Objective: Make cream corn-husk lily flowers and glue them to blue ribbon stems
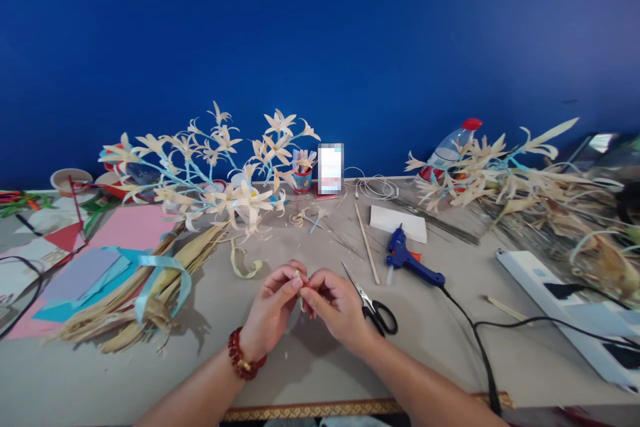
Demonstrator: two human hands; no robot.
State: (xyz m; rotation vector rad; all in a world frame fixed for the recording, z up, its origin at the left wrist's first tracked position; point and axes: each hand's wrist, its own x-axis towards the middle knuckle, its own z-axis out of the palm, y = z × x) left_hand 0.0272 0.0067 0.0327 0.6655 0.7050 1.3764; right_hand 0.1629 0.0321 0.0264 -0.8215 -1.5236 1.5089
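My left hand, with a red bead bracelet on its wrist, pinches a small pale strip between thumb and fingers. Close against it, my right hand has its fingertips closed on the same strip, whose lower end is mostly hidden. Black-handled scissors lie just right of my right hand. Beyond my left hand a curled pale strip rests on the table. Farther right is a blue glue gun, with a thin wooden stick beside it.
Handmade pale flowers on blue stems stand at the back left, more flowers at right. A dried husk bundle and coloured paper lie left. At right are a white power strip, black cord and thin wires.
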